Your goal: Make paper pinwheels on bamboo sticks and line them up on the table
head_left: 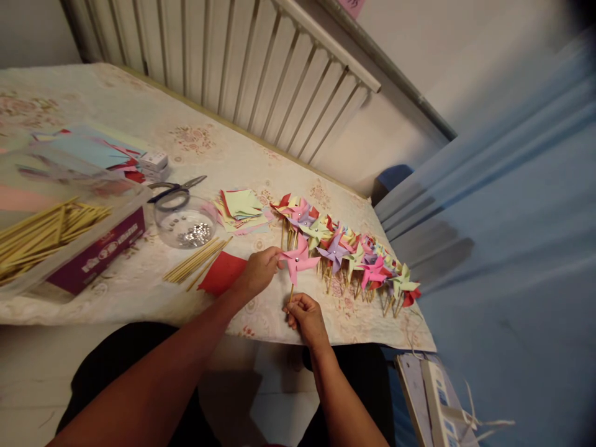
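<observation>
A pink paper pinwheel (298,261) with a shiny pin at its centre stands upright on a thin wooden stick (292,293) in front of me. My right hand (306,315) is closed round the lower part of that stick. At the pinwheel's left blade, the fingers of my left hand (261,270) are pinched together on the paper edge, partly hidden from view. Just left of that hand lies a red paper square (223,273), partly under my wrist. Loose wooden sticks (195,261) rest beside it.
Many finished pinwheels (356,254) crowd the table's right side. Paper squares (242,210), a clear round dish (184,226) of metal pins, scissors (177,188) and a plastic box (97,248) of sticks lie leftward. A radiator (242,68) stands behind; a blue curtain (512,217) hangs right.
</observation>
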### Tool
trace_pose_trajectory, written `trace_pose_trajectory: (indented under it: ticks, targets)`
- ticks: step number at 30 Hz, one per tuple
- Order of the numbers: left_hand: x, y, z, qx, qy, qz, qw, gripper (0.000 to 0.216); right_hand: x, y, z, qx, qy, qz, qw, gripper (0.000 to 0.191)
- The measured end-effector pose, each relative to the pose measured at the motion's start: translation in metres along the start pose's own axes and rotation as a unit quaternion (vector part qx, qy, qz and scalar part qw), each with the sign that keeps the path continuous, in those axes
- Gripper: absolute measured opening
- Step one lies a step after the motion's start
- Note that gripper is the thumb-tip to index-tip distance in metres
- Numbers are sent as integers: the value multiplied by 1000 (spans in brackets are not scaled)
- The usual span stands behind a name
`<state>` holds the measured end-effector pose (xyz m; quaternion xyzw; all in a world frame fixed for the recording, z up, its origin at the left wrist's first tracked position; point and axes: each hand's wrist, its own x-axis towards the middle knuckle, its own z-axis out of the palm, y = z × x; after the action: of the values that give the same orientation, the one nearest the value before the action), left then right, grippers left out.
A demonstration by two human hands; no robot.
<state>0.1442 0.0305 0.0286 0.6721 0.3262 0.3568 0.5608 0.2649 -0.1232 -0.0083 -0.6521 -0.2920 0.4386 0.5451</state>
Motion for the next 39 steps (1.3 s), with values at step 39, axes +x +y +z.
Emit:
trace_pose_trajectory:
  ticks: [39]
  targets:
    - [0,12,-14,-273,-62,-298,913,32,0,0,-1,2,6,-3,1000,21]
